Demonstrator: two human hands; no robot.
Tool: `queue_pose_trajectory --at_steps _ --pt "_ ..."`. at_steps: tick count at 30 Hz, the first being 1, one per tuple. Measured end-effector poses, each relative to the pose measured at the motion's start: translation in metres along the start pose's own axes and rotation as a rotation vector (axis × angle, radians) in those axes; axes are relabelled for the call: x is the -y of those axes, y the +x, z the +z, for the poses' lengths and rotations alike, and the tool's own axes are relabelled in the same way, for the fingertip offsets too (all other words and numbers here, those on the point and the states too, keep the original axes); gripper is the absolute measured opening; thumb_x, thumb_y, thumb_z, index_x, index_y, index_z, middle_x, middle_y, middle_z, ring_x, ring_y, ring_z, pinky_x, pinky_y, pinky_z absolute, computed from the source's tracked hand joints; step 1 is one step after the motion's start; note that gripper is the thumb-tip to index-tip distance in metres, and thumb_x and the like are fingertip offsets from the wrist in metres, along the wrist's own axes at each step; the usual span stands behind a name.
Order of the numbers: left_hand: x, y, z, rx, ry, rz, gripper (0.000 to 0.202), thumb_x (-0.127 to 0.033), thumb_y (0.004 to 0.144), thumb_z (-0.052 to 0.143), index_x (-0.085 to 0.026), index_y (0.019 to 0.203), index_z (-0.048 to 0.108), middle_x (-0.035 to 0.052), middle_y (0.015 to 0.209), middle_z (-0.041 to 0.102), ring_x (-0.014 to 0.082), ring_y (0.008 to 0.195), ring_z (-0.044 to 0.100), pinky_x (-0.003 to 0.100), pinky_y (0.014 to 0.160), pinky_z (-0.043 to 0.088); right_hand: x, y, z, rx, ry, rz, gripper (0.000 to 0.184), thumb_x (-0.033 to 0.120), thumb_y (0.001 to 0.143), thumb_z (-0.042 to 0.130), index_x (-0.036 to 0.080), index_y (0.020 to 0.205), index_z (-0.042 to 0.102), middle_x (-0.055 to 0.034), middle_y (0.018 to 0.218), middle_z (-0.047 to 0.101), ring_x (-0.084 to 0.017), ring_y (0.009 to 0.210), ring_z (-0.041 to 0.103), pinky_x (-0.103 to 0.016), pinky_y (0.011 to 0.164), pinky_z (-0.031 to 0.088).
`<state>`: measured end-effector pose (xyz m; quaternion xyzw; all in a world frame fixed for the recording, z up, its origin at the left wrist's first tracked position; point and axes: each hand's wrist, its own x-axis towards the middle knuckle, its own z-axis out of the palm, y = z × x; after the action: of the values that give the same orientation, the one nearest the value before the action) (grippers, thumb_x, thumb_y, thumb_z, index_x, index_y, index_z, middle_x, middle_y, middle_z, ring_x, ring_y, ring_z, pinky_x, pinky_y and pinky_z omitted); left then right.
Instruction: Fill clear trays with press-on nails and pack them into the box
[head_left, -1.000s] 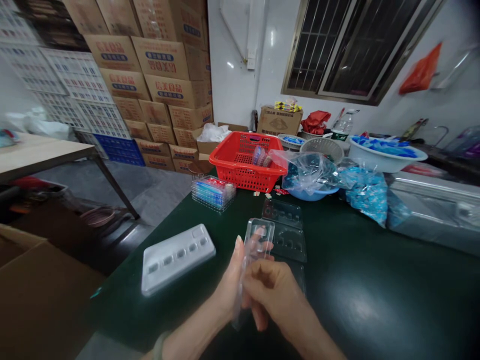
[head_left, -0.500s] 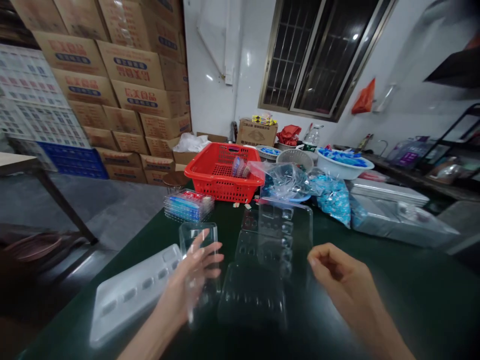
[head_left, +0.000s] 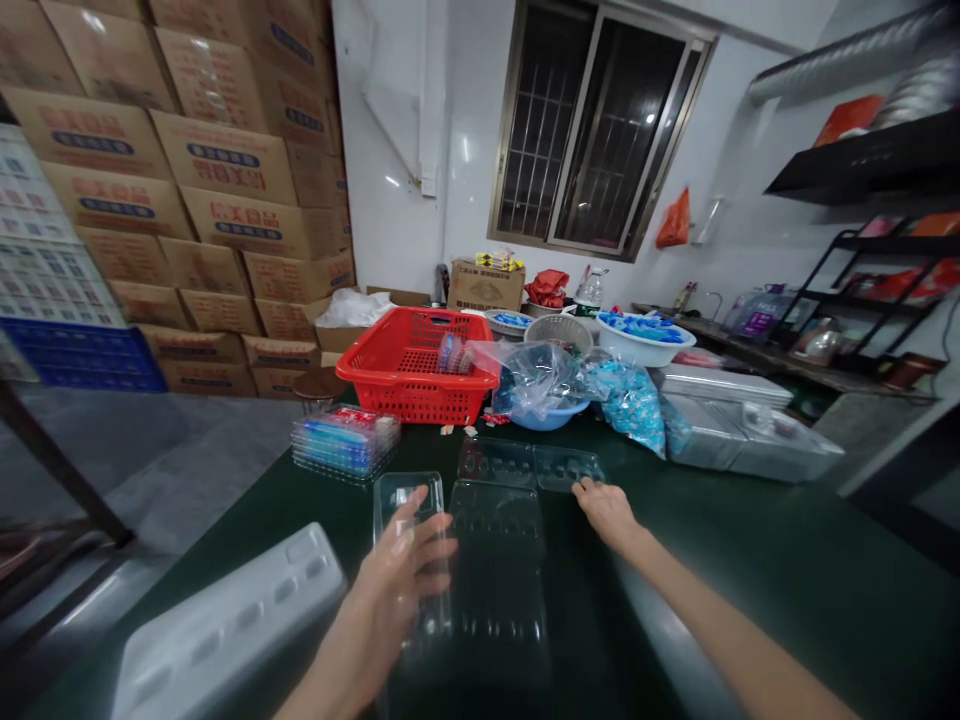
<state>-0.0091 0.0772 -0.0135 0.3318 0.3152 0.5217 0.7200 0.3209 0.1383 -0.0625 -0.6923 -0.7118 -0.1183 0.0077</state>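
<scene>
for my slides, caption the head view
Left hand against a clear tray, right hand touching another tray on the green table.

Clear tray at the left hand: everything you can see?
The clear plastic blister tray is thin, transparent and rectangular, with rounded corners and a raised rim. It sits over the dark green table, beside a similar clear tray on its right. The left hand covers its lower part, fingers spread across it. Whether it's gripped, or how it's tilted, can't be told.

- glossy white wall (head_left: 397, 200)
- dark barred window (head_left: 592, 140)
- stacked cardboard cartons (head_left: 225, 170) against the wall
- grey floor (head_left: 150, 460)
- black metal shelf rack (head_left: 877, 240) at right
</scene>
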Motion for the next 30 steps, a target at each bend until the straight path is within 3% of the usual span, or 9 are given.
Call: queue_pose_trajectory --at_steps 4,7,11,14,17,21,25,28,30 --pt "0.013 0.009 0.010 -0.036 -0.027 -0.051 0.065 -0.052 0.075 0.056 -0.030 0.132 0.035 0.0110 0.115 0.055 0.0297 0.101 0.053 0.041 0.074 0.045 0.027 -0.016 -0.028 -0.079 0.163 0.067 0.021 0.017 0.089 0.044 0.010 0.105 0.056 -0.0121 0.096 0.061 -0.017 0.076 0.062 -0.027 0.062 0.046" --pt "0.025 0.011 0.024 -0.109 0.023 -0.044 0.070 -0.053 0.071 0.060 -0.033 0.132 0.033 0.0091 0.117 0.053 0.0288 0.106 0.051 0.038 0.075 0.045 0.077 -0.050 -0.062 -0.087 0.370 -0.005 0.026 0.030 0.094 0.036 0.017 0.104 0.056 -0.0022 0.081 0.063 -0.010 0.069 0.060 -0.018 0.060 0.045" --pt "0.040 0.007 0.043 -0.049 0.086 0.019 0.081 -0.043 0.067 0.070 -0.033 0.135 0.027 0.0086 0.122 0.048 0.0265 0.110 0.048 0.035 0.085 0.042 0.137 -0.091 -0.103 0.159 1.241 -0.208 0.013 0.029 0.082 0.056 0.018 0.087 0.062 0.0033 0.069 0.059 -0.008 0.060 0.053 -0.017 0.054 0.040" --pt "0.046 0.003 0.050 0.013 0.124 0.046 0.090 -0.041 0.064 0.073 -0.029 0.138 0.023 0.0102 0.123 0.047 0.0274 0.113 0.046 0.036 0.091 0.039 0.149 -0.102 -0.116 0.235 1.529 -0.182 0.009 0.021 0.081 0.055 0.015 0.076 0.061 0.0028 0.068 0.056 -0.008 0.061 0.049 -0.018 0.055 0.038" --pt "0.036 0.001 0.045 0.065 0.218 0.079 0.088 -0.037 0.062 0.074 -0.026 0.137 0.029 0.0120 0.123 0.049 0.0309 0.116 0.043 0.038 0.089 0.041 0.136 -0.104 -0.119 0.176 1.436 -0.116 0.016 0.022 0.082 0.051 0.015 0.069 0.055 0.0038 0.060 0.050 -0.008 0.055 0.044 -0.018 0.051 0.035" --pt "-0.013 -0.002 0.007 -0.054 0.564 0.252 0.069 -0.024 0.054 0.079 -0.026 0.119 0.055 0.0082 0.127 0.049 0.0324 0.123 0.035 0.038 0.099 0.031 0.090 -0.110 -0.109 -0.052 0.893 -0.045 0.020 0.024 0.086 0.044 0.017 0.069 0.052 0.0028 0.060 0.051 -0.009 0.053 0.046 -0.020 0.050 0.033" --pt "-0.062 -0.008 -0.065 -0.202 1.266 0.466 0.072 -0.039 0.046 0.081 -0.028 0.114 0.058 0.0092 0.131 0.045 0.0379 0.124 0.031 0.051 0.104 0.016 0.037 -0.115 -0.065 -0.109 0.143 -0.053 0.019 0.015 0.087 0.039 0.018 0.077 0.055 -0.0019 0.069 0.059 -0.013 0.055 0.054 -0.023 0.049 0.031" --pt "-0.068 -0.013 -0.122 -0.204 1.699 0.454 0.069 -0.052 0.054 0.072 -0.031 0.118 0.054 0.0121 0.129 0.046 0.0444 0.125 0.026 0.064 0.096 0.013 0.012 -0.113 -0.027 -0.044 -0.069 -0.076 0.027 -0.003 0.075 0.040 0.017 0.078 0.057 -0.0039 0.072 0.062 -0.015 0.056 0.059 -0.022 0.045 0.030" --pt "-0.059 -0.015 -0.151 -0.260 1.714 0.554 0.068 -0.051 0.052 0.072 -0.032 0.115 0.056 0.0117 0.124 0.050 0.0468 0.124 0.027 0.067 0.093 0.010 0.005 -0.108 -0.010 -0.042 -0.065 -0.111 0.033 -0.009 0.066 0.040 0.017 0.076 0.058 -0.0040 0.073 0.062 -0.015 0.058 0.060 -0.021 0.045 0.031"
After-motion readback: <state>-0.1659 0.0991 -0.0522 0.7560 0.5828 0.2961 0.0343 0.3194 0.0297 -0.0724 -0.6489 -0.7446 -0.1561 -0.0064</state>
